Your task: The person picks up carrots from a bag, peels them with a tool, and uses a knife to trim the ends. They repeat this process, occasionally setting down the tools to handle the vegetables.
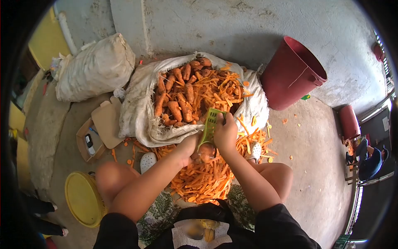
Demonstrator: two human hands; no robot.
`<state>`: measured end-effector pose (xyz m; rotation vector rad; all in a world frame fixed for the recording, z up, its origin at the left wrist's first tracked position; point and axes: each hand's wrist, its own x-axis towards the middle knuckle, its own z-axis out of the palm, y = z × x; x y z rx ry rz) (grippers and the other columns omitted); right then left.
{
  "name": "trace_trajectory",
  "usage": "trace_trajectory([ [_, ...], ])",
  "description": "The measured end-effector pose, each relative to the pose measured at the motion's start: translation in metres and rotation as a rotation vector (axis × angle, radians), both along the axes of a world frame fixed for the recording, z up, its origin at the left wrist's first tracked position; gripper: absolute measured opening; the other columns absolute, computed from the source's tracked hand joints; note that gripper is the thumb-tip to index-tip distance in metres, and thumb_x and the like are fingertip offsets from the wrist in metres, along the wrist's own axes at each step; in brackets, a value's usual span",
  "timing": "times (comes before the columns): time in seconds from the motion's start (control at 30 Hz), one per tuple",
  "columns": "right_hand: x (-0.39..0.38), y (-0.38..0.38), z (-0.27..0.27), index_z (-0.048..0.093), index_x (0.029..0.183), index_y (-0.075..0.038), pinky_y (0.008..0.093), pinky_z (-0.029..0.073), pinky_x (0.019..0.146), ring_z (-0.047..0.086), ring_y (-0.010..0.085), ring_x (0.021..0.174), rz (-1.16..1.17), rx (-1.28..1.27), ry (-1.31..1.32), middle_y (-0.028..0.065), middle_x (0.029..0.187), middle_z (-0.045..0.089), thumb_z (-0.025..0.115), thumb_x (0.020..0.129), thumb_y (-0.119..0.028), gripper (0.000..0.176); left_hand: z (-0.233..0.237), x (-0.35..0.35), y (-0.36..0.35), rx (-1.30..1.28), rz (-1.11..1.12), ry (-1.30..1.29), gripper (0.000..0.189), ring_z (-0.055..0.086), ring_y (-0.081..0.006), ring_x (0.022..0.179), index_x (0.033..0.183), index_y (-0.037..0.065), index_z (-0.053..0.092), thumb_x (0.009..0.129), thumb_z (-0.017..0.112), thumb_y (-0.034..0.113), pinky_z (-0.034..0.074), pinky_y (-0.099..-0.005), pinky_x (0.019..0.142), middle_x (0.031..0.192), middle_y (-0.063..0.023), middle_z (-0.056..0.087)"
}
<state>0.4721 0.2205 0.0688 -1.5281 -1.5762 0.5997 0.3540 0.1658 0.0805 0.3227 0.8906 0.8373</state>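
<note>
My right hand (226,133) is closed around a green peeler (209,128) with a slotted, flat body. Its lower end lies against a carrot (206,153), whose round end faces me. Wrapped round that carrot from the left is my left hand (190,147), its fingers partly hidden. Just beyond both hands, an open white sack (143,124) holds several whole carrots (175,110) and many orange peel strips (224,89). Below the hands, between my legs, a heap of peel strips (203,180) covers the floor.
A full white sack (97,66) leans at the back left, near an open cardboard box (88,145). A yellow-lidded bucket (83,198) stands left of my knee. At the back right a red bin (292,74) tilts against the wall. Another person (371,162) sits far right.
</note>
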Motion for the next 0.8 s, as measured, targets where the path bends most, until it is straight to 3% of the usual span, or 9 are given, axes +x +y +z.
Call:
trace_trajectory([
  [0.03,0.008,0.012,-0.013,0.048,0.081,0.002,0.0333,0.037,0.049,0.046,0.0187,0.054,-0.050,0.068,-0.035,0.0153,0.063,0.051,0.045,0.091,-0.021,0.025,0.014,0.001,-0.004,0.020,-0.102,0.081,0.031,0.061,-0.0159,0.079,0.108,0.006,0.048,0.094,0.029,0.026,0.052,-0.0301,0.066,0.092,-0.0076,0.060],
  [0.1,0.039,0.049,-0.016,0.049,0.081,0.003,0.0399,0.042,0.052,0.054,0.0337,0.056,-0.264,-0.005,0.065,0.0212,0.069,0.057,0.044,0.090,-0.024,0.029,0.000,0.003,-0.011,0.063,-0.291,0.118,0.031,0.061,-0.0152,0.080,0.106,0.005,0.051,0.093,0.036,0.029,0.051,-0.0295,0.068,0.095,-0.0077,0.059],
  [0.2,0.069,0.072,-0.016,0.049,0.081,0.003,0.0375,0.041,0.050,0.054,0.0273,0.054,-0.375,-0.032,0.034,0.0179,0.067,0.056,0.042,0.091,-0.024,0.030,0.016,0.006,-0.022,0.075,-0.317,0.154,0.040,0.060,-0.0173,0.085,0.112,0.001,0.047,0.092,0.040,0.035,0.050,-0.0326,0.072,0.099,-0.0102,0.058],
  [0.3,0.053,0.055,0.002,0.048,0.078,0.002,0.0303,0.036,0.044,0.042,0.0119,0.049,-0.222,-0.140,0.423,0.0068,0.060,0.048,0.040,0.093,-0.023,0.029,0.010,-0.007,-0.012,-0.006,-0.216,0.016,0.039,0.060,-0.0179,0.085,0.113,0.002,0.046,0.092,0.039,0.034,0.051,-0.0334,0.073,0.100,-0.0098,0.058],
  [0.43,0.006,-0.006,0.039,0.050,0.085,-0.001,0.0248,0.039,0.048,0.045,0.0081,0.053,0.064,-0.191,0.402,0.0030,0.064,0.052,0.045,0.091,-0.023,0.023,0.003,-0.012,-0.003,-0.020,-0.079,-0.088,0.036,0.061,-0.0209,0.086,0.114,0.005,0.045,0.092,0.037,0.032,0.052,-0.0353,0.073,0.098,-0.0102,0.058],
  [0.5,-0.004,-0.015,0.025,0.043,0.075,0.000,0.0321,0.037,0.046,0.047,0.0160,0.053,0.151,-0.103,0.393,0.0105,0.061,0.050,0.045,0.091,-0.019,0.025,0.003,-0.010,-0.003,-0.031,-0.057,-0.191,0.034,0.061,-0.0219,0.086,0.114,0.006,0.046,0.093,0.033,0.030,0.052,-0.0364,0.073,0.097,-0.0100,0.058],
  [0.63,-0.006,-0.025,0.030,0.049,0.082,0.001,0.0286,0.037,0.048,0.044,0.0124,0.053,0.136,-0.036,0.140,0.0071,0.060,0.049,0.047,0.090,-0.019,0.022,-0.005,-0.006,-0.004,-0.069,-0.024,-0.128,0.034,0.061,-0.0221,0.083,0.112,0.003,0.045,0.094,0.029,0.027,0.052,-0.0373,0.072,0.095,-0.0115,0.058],
  [0.7,-0.004,-0.017,0.021,0.047,0.079,0.001,0.0345,0.037,0.048,0.050,0.0260,0.051,0.060,0.106,0.066,0.0158,0.063,0.052,0.047,0.089,-0.016,0.020,-0.006,-0.006,-0.005,-0.051,-0.040,-0.075,0.034,0.061,-0.0223,0.080,0.111,0.002,0.045,0.094,0.029,0.026,0.053,-0.0375,0.071,0.094,-0.0126,0.058],
  [0.8,0.032,0.037,0.000,0.049,0.080,0.002,0.0343,0.038,0.047,0.049,0.0228,0.049,-0.191,0.016,0.158,0.0142,0.061,0.053,0.045,0.090,-0.018,0.023,0.010,-0.001,-0.016,0.003,-0.287,0.039,0.036,0.062,-0.0221,0.073,0.107,-0.002,0.045,0.094,0.030,0.028,0.053,-0.0360,0.066,0.089,-0.0159,0.058],
])
